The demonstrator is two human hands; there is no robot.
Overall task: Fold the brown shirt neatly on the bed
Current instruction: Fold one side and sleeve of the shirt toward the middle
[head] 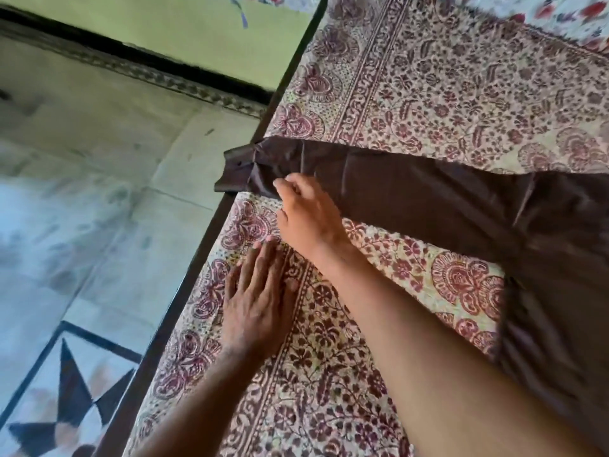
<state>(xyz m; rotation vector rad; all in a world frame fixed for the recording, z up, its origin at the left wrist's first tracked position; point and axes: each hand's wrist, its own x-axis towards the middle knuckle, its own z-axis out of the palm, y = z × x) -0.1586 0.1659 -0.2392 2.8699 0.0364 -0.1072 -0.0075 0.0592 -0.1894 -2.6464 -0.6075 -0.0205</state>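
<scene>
The brown shirt (445,199) lies spread on the bed's patterned cover (445,87). One long sleeve stretches left, and its cuff hangs over the bed's dark edge. My right hand (309,212) rests at the sleeve's lower edge near the cuff, fingers spread and touching the fabric, with no clear grip. My left hand (260,301) lies flat, palm down, on the bed cover below the sleeve and holds nothing. The shirt's body runs off the right side of the frame.
The bed's dark wooden edge (211,232) runs diagonally from top centre to bottom left. Beyond it lies a tiled floor (82,192) with a dark star pattern. A flowered cloth (560,14) lies at the top right.
</scene>
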